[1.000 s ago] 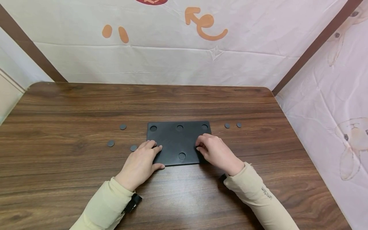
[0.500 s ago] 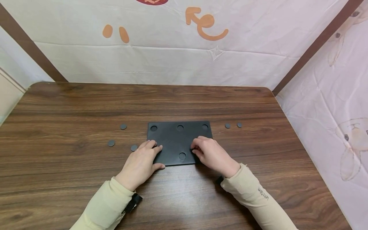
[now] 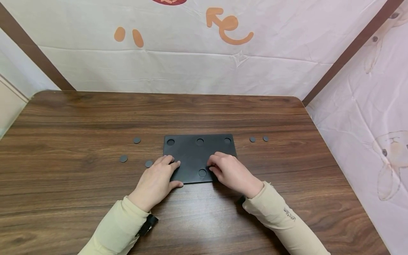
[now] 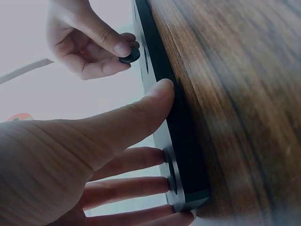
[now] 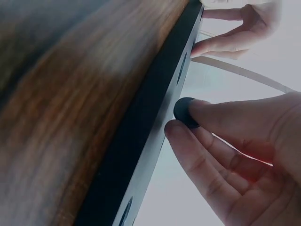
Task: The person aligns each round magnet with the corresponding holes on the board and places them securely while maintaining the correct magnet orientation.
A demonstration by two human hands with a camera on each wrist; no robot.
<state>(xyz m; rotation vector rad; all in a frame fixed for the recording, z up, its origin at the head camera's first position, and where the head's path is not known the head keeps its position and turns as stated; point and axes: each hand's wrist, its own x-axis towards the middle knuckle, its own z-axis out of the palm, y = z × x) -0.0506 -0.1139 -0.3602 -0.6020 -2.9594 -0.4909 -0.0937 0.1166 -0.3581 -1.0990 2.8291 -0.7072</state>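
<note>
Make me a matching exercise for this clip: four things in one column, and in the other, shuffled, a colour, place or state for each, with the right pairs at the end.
Column one:
1. left hand
2. right hand
3. board
4. table

Column two:
A. brown, wood-grained
B. pinches a dark disc
C. touches the board's left end
D. black, with round recesses

Pairs: 1-C, 2-B, 3-D, 4-A
</note>
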